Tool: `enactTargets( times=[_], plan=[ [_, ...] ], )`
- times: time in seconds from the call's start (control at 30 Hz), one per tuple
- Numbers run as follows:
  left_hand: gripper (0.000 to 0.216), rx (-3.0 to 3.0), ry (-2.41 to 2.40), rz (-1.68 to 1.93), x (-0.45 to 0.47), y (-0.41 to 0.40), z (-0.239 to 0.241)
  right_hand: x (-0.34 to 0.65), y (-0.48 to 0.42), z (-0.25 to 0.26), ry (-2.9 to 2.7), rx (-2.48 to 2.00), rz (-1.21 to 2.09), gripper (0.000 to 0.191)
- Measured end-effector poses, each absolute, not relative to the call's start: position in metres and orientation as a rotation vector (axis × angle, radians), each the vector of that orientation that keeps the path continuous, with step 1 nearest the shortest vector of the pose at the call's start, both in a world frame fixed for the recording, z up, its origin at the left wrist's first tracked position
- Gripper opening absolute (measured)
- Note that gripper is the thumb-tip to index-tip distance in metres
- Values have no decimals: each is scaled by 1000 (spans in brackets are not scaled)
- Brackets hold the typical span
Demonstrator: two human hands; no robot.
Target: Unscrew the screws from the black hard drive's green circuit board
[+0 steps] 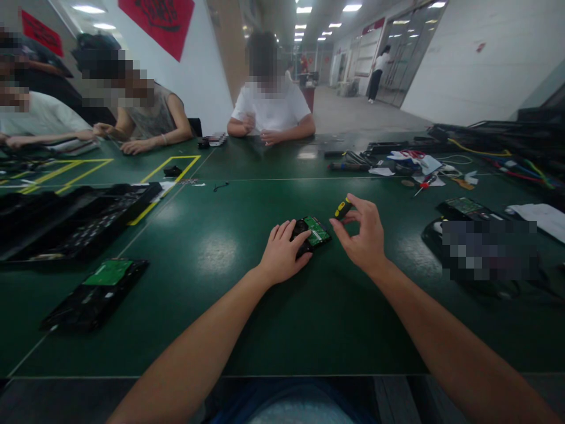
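Observation:
A small black device with a green circuit board [318, 231] lies on the green table in front of me. My left hand [286, 250] grips it from the left, fingers over its edge and one finger reaching toward the board. Part of the device is hidden under that hand. Just to its right, my right hand [364, 232] pinches a short black-and-yellow screwdriver [343, 208] between thumb and fingers, held above the table and apart from the device. I cannot make out its blade.
A larger black unit with a green board [108, 273] lies at left, near a long black housing [79, 227]. At right are a black device [468, 206], tangled cables [525, 159] and a red-handled screwdriver [424, 185]. Several people sit across the table [212, 318].

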State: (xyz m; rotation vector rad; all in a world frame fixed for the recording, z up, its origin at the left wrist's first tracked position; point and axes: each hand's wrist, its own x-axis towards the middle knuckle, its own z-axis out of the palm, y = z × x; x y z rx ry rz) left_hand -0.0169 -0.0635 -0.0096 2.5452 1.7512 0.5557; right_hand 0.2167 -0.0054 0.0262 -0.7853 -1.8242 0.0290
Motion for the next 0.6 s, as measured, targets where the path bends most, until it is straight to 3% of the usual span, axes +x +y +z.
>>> enactTargets(
  times=[0.23,0.6],
  plan=[
    [62,2552,1746,559,-17,-62,-11,216,-6,26,-1896,-728,66,81],
    [62,2535,1730,573,-18,-62,-10,218,-3,23,-1904,-740,103,86]
  ],
)
